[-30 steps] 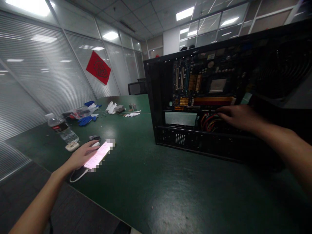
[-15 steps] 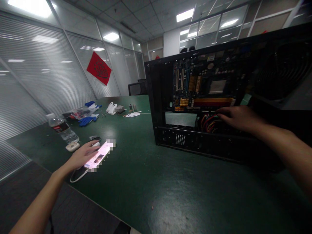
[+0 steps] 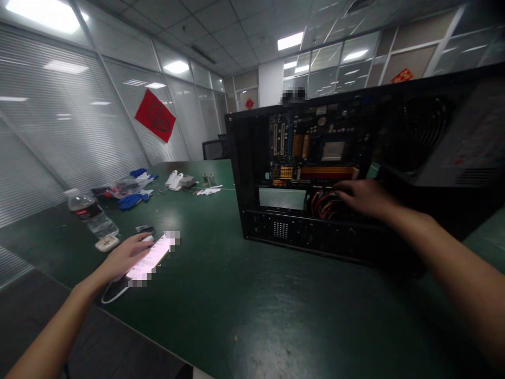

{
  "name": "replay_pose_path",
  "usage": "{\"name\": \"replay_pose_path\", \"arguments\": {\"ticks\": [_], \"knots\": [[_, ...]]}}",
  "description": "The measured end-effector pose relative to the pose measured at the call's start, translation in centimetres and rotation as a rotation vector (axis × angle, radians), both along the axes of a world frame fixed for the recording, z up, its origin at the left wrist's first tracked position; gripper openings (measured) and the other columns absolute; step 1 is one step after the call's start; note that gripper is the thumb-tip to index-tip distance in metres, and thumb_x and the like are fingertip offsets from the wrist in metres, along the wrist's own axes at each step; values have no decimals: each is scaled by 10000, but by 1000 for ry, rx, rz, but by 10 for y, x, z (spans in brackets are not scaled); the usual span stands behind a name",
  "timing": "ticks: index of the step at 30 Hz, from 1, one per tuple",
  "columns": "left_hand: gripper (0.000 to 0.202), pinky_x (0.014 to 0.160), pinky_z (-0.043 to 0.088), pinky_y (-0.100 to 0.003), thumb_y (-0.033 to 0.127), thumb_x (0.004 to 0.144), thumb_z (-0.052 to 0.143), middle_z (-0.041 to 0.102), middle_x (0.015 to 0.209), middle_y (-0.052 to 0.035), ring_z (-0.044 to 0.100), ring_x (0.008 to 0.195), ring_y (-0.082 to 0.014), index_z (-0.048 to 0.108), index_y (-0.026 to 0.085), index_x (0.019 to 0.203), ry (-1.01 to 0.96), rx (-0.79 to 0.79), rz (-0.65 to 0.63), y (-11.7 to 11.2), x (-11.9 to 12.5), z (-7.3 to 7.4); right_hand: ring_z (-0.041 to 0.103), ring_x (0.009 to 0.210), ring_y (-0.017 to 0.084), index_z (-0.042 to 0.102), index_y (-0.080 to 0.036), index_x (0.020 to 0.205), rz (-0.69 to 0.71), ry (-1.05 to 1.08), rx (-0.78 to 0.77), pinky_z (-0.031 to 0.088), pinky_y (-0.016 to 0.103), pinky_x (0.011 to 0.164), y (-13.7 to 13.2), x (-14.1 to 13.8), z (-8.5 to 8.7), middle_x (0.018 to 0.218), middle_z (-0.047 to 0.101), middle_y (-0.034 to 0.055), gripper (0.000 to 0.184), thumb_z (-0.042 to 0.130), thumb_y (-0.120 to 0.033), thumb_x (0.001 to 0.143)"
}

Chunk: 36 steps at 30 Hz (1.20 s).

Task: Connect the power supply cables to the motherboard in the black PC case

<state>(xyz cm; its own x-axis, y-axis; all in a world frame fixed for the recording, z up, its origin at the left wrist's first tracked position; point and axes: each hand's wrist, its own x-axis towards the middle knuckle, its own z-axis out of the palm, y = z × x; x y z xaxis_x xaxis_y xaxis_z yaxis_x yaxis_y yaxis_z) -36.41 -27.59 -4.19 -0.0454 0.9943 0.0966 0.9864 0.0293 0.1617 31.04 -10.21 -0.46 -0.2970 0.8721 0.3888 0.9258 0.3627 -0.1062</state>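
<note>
A phone (image 3: 152, 258) with a lit pinkish screen lies on the green table, a white cable at its lower end. My left hand (image 3: 124, 255) lies at its left edge, fingers stretched over the screen and gripping nothing. To the right stands an open black computer case (image 3: 315, 239), its motherboard (image 3: 311, 147) exposed. My right hand (image 3: 361, 196) reaches into it below the memory slots, thumb and fingers pinched at the red and yellow cables (image 3: 323, 205). The fingertips are dark, and the cables behind the hand are hidden.
Left of the phone are a water bottle (image 3: 94, 215) and a small white case (image 3: 107, 243). Farther back lie blue gloves (image 3: 132, 201), a plastic bag (image 3: 114, 189), white plastic pieces (image 3: 174, 180) and paper scraps (image 3: 208, 191). The table's front edge (image 3: 158, 350) runs along the lower left.
The view has shifted slightly, moving the scene left and a little down. The picture on the phone screen has given way to lines of text. Both hands keep nearly the same places.
</note>
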Motion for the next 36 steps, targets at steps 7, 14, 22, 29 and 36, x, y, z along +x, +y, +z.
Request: {"name": "replay_pose_path", "arguments": {"ticks": [7,14,22,29,36], "knots": [[818,1145,363,-454,773,788,422,497,1488,-151,471,1357,-342,660,171,1289,108,-23,15,-3,25,8,698,1033,271,716,-149,1149,-37,19,20,542,359,897,6,-1,-6,1116,739,109,325,493,-241,932],[971,1135,356,-454,667,817,452,416,1526,-226,451,1367,-371,315,14,1523,174,-25,126,-10,72,-5,704,1021,284,709,-136,1155,-1,-8,23,552,385,873,9,0,-9,1113,737,123,350,470,-271,938],[934,1073,412,-444,624,820,412,468,1476,-257,508,1311,-390,335,-17,1496,171,-28,284,-8,75,-13,707,1007,259,712,-157,1137,26,-17,47,540,344,851,11,0,-11,1106,741,112,334,467,-273,942],[937,1113,384,-428,673,786,400,486,1487,-191,490,1340,-352,394,35,1472,-15,-47,266,-30,60,-2,696,1033,269,709,-130,1159,19,-12,15,519,332,860,17,1,-15,1137,729,129,336,486,-247,936],[944,1124,389,-436,702,748,441,494,1482,-184,486,1345,-370,467,58,1437,32,-66,237,-54,40,-3,689,1041,276,703,-129,1177,-6,-5,3,509,336,852,17,0,-15,1141,725,142,340,495,-253,939]]}}
